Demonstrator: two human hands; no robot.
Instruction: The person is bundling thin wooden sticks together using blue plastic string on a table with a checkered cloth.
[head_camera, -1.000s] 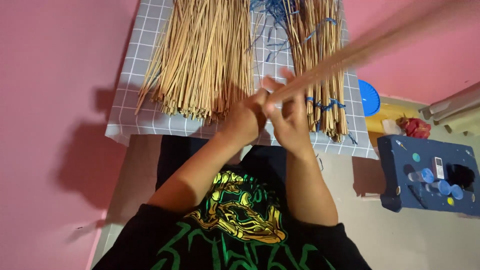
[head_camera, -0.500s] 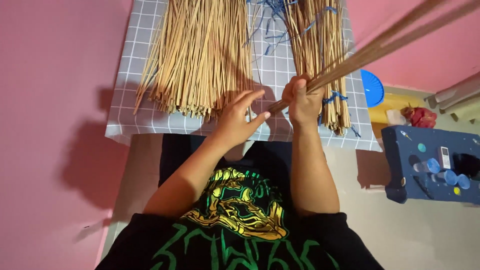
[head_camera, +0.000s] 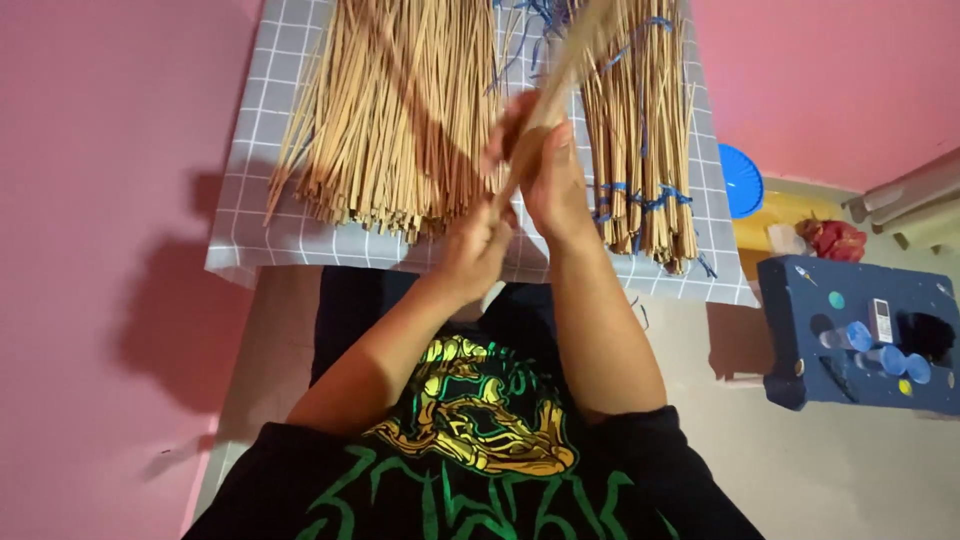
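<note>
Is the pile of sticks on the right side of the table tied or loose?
Tied. Blue string wraps across the right pile of sticks near its lower end; the left pile shows no string and fans out.

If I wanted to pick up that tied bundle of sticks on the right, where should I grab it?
Probably at the blue ties near the tied bundle's cut end, coming from above: there the sticks are cinched tight, while elsewhere they could slip loose.

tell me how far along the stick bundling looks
Done: a pile of sticks tied with blue string lies on the right of the grid cloth. In hand: the left hand and right hand grip a small bunch of sticks. Left: the large loose pile, seemingly untied.
</note>
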